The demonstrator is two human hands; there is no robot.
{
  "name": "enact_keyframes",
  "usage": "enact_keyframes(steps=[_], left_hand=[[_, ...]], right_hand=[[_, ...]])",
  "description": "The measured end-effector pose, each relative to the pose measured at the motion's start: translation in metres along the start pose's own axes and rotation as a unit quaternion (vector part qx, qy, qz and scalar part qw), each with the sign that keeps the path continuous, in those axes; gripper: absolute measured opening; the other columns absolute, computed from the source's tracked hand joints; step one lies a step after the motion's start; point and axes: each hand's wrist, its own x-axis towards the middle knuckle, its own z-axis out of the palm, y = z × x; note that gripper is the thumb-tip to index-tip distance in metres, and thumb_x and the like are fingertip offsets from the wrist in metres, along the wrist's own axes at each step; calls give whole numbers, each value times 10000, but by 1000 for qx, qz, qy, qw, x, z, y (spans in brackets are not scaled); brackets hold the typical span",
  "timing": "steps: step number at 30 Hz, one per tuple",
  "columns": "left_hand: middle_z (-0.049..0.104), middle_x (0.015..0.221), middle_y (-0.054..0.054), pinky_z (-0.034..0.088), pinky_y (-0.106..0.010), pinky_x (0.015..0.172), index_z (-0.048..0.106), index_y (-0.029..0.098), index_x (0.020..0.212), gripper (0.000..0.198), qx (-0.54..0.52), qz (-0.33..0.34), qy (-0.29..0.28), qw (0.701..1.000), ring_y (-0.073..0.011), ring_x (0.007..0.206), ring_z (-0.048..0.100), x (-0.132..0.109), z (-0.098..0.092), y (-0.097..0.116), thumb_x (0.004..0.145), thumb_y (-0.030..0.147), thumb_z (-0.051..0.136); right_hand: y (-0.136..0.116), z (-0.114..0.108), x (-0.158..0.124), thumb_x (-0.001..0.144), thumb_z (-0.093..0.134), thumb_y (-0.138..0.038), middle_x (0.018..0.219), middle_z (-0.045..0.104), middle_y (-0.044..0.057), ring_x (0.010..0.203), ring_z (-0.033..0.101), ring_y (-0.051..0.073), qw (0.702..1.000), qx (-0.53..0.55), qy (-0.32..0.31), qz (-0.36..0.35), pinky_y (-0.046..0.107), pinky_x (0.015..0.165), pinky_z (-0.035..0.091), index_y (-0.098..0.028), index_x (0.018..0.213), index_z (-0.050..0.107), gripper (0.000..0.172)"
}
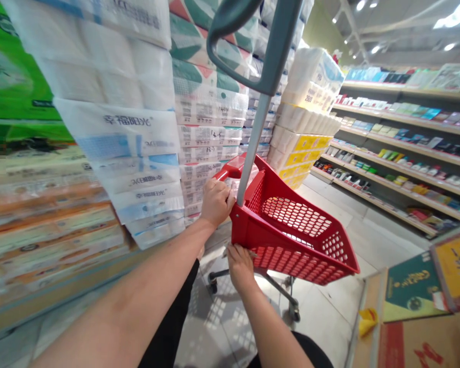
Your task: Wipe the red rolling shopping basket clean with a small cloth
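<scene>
A red plastic shopping cart (291, 225) with perforated sides stands on a wheeled frame in front of me. My left hand (216, 202) is closed at the cart's near upper corner, by its red handle and the foot of a grey metal pole (255, 140). That pole slants up to a dark grey looped grip (278, 46). Lower down, my right hand (240, 263) is closed beside the basket's near end. A thin edge shows by its fingers, too small to name. The basket's visible inside shows no goods.
Stacked tissue packs (138, 138) rise close on my left, with more paper packs (306, 122) behind the cart. Stocked shelves (398, 128) line the far right. Cardboard boxes (425, 327) stand at the near right. Pale tiles (329, 306) cover the floor.
</scene>
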Motion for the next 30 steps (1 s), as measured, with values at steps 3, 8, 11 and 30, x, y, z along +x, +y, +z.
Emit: enact_keyframes(steps=[3, 8, 11, 30], left_hand=[[556, 719, -44, 390, -424, 942, 555, 227, 600, 323, 1, -3, 1, 1000, -213, 833, 489, 1, 0, 1, 901, 267, 443], [563, 742, -48, 380, -433, 958, 577, 223, 633, 306, -10, -3, -8, 1000, -220, 863, 490, 1, -4, 4, 904, 263, 441], [563, 742, -55, 380, -437, 953, 585, 220, 639, 298, -7, -7, 1, 1000, -229, 883, 489, -1, -6, 6, 898, 262, 445], [567, 726, -54, 393, -427, 944, 571, 218, 614, 318, 12, -2, 7, 1000, -215, 833, 499, 0, -3, 7, 898, 265, 437]], right_hand=[[3, -3, 1, 928, 487, -141, 1240, 638, 58, 1169, 503, 232, 1000, 9, 17, -11, 365, 956, 402, -260, 1229, 624, 351], [2, -2, 2, 915, 486, -109, 1184, 667, 51, 1080, 540, 213, 999, 4, -32, -14, 342, 890, 434, -263, 1181, 651, 348], [1, -18, 9, 926, 478, -136, 1236, 637, 66, 1122, 513, 236, 998, -3, 55, -25, 368, 937, 403, -248, 1249, 612, 367], [5, -72, 38, 965, 451, -175, 1171, 676, 56, 1044, 568, 214, 968, 59, 232, -82, 371, 966, 464, -202, 1246, 616, 327]])
